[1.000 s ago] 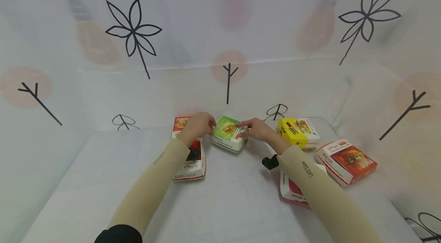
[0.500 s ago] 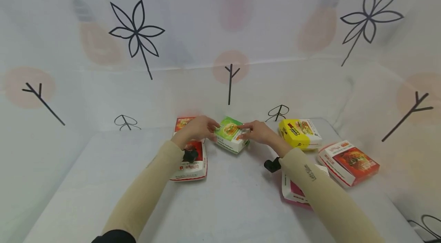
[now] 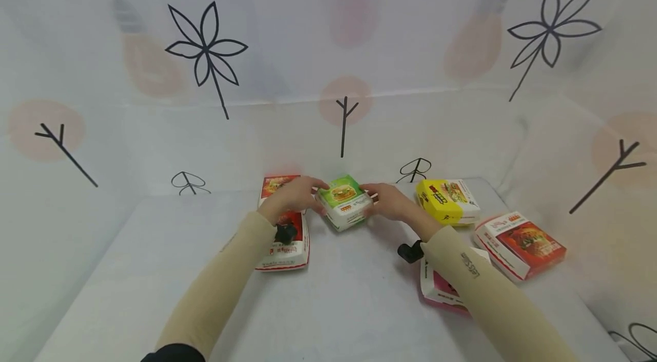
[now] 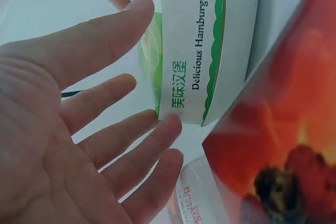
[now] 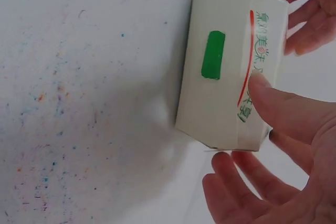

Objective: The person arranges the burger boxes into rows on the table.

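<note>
A green-and-white hamburger box (image 3: pixel 345 198) lies flat at the back middle of the table, between the two hands. My left hand (image 3: pixel 293 196) is at its left side. In the left wrist view the thumb tip reaches the lid's edge, and the spread, fairly straight fingers (image 4: pixel 123 135) end near one corner. My right hand (image 3: pixel 394 202) is at the opposite side. Its thumb (image 5: pixel 289 111) lies against the box's white printed side in the right wrist view, while the other fingers extend loosely around the corner. Neither hand curls tightly round the box.
Partly under the left arm lie two red-and-white boxes, one at the back (image 3: pixel 274 184) and one nearer (image 3: pixel 287 259). To the right are a yellow box (image 3: pixel 447 202), a red-and-white box (image 3: pixel 520 245) and a pink-and-white box (image 3: pixel 441 288) partly behind the right sleeve. A patterned cloth backdrop (image 3: pixel 287 139) rises behind.
The green-and-white hamburger box has turned clockwise, its near corner swinging left. My right hand's fingers have gone from its top to its right side. The left hand stays beside it.
</note>
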Motion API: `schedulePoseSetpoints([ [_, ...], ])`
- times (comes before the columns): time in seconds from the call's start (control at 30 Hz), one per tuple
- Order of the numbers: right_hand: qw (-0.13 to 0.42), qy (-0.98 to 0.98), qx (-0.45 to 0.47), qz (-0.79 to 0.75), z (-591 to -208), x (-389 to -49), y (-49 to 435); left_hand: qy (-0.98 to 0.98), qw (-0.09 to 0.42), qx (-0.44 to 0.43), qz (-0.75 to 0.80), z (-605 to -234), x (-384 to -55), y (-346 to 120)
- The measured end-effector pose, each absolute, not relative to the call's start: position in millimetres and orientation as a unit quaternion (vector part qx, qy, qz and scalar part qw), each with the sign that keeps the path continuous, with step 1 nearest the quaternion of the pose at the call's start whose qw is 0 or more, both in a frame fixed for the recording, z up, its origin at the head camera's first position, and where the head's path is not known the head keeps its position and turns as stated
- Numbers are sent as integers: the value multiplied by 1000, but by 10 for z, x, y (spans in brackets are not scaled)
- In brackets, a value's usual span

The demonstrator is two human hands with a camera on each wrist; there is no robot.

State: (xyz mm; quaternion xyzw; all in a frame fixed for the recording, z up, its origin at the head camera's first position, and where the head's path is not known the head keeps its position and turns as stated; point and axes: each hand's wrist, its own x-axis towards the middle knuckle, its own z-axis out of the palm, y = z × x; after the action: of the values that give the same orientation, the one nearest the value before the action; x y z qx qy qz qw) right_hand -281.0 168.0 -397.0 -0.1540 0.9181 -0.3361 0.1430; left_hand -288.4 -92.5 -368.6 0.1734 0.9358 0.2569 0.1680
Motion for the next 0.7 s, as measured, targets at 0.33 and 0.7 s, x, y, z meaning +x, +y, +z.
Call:
schedulePoseSetpoints([
  [0.33, 120, 929, -165, -310, -4065, -2836, 1666, 925, 181, 183, 279, -3677, -2865, -905],
  [0.7, 115, 923, -154, -333, -4137, -2831, 1602, 926, 163, 196, 278, -3745, -2943, -885],
])
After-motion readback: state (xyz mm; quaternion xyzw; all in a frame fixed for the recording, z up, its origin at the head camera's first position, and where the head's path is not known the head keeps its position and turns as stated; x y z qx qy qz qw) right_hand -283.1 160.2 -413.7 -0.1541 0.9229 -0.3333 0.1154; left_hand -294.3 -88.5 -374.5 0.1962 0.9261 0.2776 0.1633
